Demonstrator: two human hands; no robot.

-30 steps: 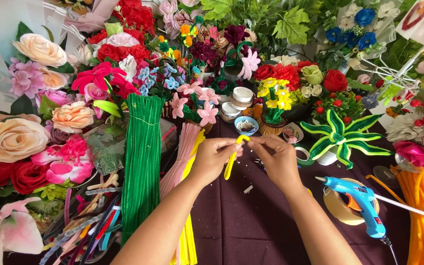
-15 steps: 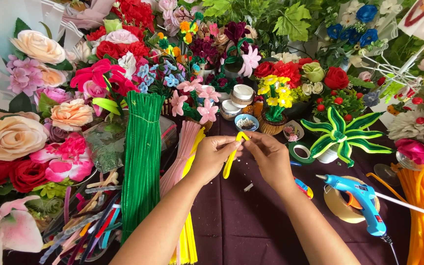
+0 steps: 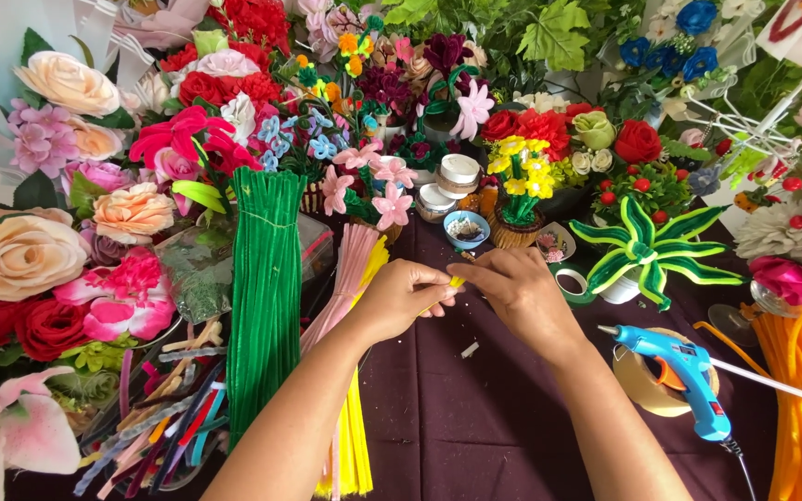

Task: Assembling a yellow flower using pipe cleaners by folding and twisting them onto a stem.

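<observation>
Both hands meet mid-bench: left hand (image 3: 399, 299) and right hand (image 3: 522, 295) each pinch a short yellow pipe cleaner (image 3: 455, 283), mostly hidden between fingers. Early stage, no finished shape visible; green bundle (image 3: 266, 288) and blue glue gun (image 3: 684, 366) lie untouched

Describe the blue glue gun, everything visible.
The glue gun is light blue plastic with an orange trigger and a dark nozzle tip pointing left. It lies on the dark purple tablecloth, right of the right hand, untouched by either hand. Its body rests across a roll of tan tape. A white glue stick juts from its back toward the right. A dark cord leaves the handle's base.
</observation>
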